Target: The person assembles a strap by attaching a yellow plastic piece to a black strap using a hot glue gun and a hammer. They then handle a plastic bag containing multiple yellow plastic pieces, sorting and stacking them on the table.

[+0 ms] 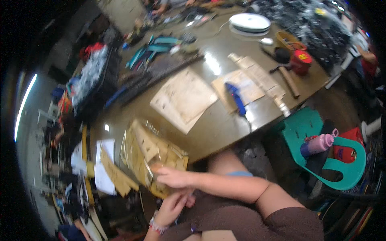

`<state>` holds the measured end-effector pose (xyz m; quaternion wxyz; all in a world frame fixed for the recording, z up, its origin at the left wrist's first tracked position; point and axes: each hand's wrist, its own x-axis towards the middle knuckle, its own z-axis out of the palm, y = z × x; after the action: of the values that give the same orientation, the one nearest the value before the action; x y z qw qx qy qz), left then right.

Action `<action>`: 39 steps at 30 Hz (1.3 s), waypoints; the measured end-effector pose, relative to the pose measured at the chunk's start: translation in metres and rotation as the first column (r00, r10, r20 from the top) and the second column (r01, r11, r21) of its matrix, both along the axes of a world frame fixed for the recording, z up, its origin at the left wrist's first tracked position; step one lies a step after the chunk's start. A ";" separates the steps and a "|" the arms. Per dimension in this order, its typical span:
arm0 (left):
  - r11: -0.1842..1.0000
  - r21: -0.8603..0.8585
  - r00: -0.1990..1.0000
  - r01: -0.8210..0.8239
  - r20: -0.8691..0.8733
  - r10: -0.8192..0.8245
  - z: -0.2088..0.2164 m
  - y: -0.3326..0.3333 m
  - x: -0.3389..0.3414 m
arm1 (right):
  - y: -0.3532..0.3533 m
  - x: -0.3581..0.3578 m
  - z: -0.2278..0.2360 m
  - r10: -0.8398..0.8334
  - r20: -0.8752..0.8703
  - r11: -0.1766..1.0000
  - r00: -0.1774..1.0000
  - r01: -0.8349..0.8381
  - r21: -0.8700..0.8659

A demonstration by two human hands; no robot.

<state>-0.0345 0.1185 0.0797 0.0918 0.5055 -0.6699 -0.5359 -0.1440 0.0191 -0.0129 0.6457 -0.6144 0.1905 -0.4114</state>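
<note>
My right hand reaches across from the right, over the near edge of a stack of tan card pattern pieces with clear plastic on it. Its fingers are curled, and a small orange-brown shape shows at their tips, too blurred to name. Close below it, my left hand is held near my body, a beaded bracelet on the wrist. The left fingers are pressed together; whatever may be between them is hidden. Beside the stack lie a notched tan strip and a white sheet.
Pale card sheets and a blue cutter-like tool lie on the brown table. A hammer, red container and white spool are farther off. At right, a green plastic chair holds a pink-purple bottle.
</note>
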 end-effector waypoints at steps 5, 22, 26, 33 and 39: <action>0.907 -0.177 0.920 -0.381 -0.174 0.352 -0.058 0.013 -0.013 | 0.030 -0.002 0.026 -0.181 -0.298 0.974 0.937 0.129 -0.188; 0.706 0.068 0.318 -0.705 -0.859 0.401 -0.035 -0.038 -0.028 | -0.020 -0.035 0.031 -0.641 -0.552 0.752 0.533 0.292 -0.592; 0.722 0.128 0.201 -0.680 -0.914 0.351 -0.028 -0.046 -0.039 | -0.038 -0.004 0.007 -0.734 -0.518 0.679 0.439 0.477 -0.558; 0.681 0.168 0.142 -0.712 -0.916 0.374 -0.018 -0.053 -0.041 | -0.013 -0.032 0.033 -0.637 -0.689 0.724 0.345 -0.036 -0.688; 0.651 0.212 0.128 -0.729 -0.892 0.433 -0.010 -0.049 -0.024 | 0.065 -0.116 0.039 -0.753 -0.488 0.491 0.441 -0.118 -0.863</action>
<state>-0.0584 0.0693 0.0700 0.7044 0.3398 -0.3213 -0.5340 -0.2600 0.0839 0.0260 0.0022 -0.8890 0.3962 -0.2295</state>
